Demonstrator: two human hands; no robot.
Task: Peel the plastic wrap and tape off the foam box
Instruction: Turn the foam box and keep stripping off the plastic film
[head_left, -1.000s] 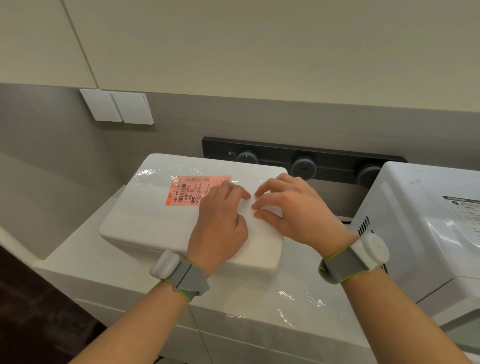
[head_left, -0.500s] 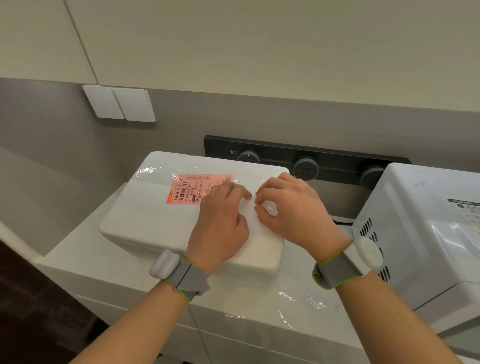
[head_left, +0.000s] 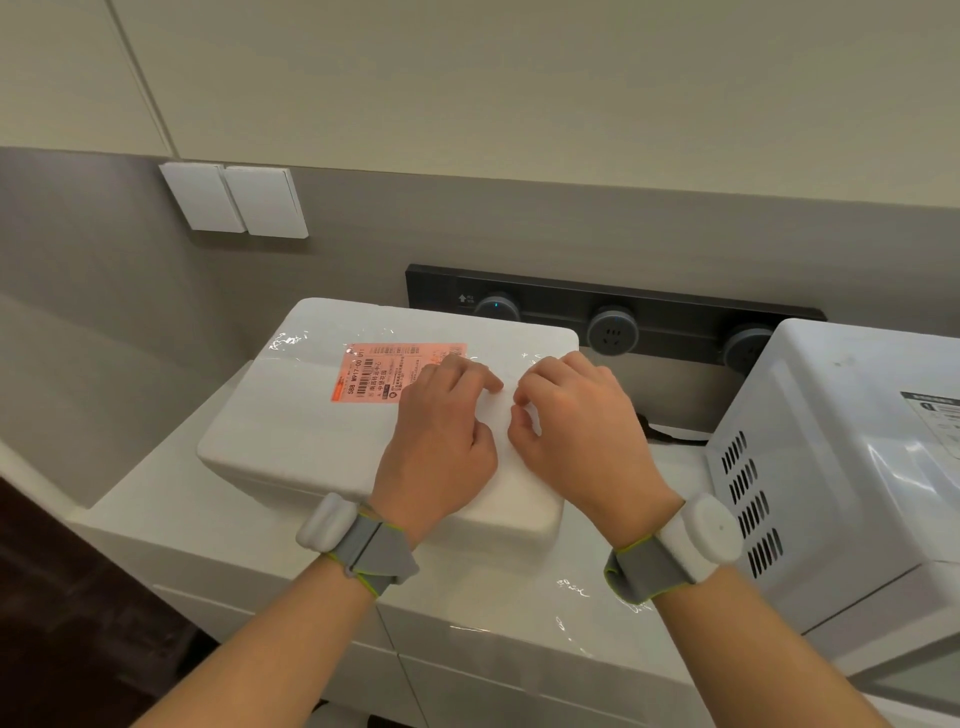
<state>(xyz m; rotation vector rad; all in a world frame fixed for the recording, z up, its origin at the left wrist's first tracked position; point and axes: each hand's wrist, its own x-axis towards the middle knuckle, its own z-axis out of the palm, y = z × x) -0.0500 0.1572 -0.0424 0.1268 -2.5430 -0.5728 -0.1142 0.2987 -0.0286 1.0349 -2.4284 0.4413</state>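
The foam box (head_left: 311, 431) lies on the counter (head_left: 234, 525) under your left hand (head_left: 441, 441) and right hand (head_left: 576, 431); the fingers are curled on its lid, and I cannot tell whether they hold anything.

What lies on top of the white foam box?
A pink paper label under clear plastic wrap, plus the left hand and right hand. The left hand's fingers hide the label's right end.

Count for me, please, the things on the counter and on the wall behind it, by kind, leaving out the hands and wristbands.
Foam box: 1
Pink label: 1
White wall switches: 2
Round sockets: 3
White appliance: 1
Total: 8
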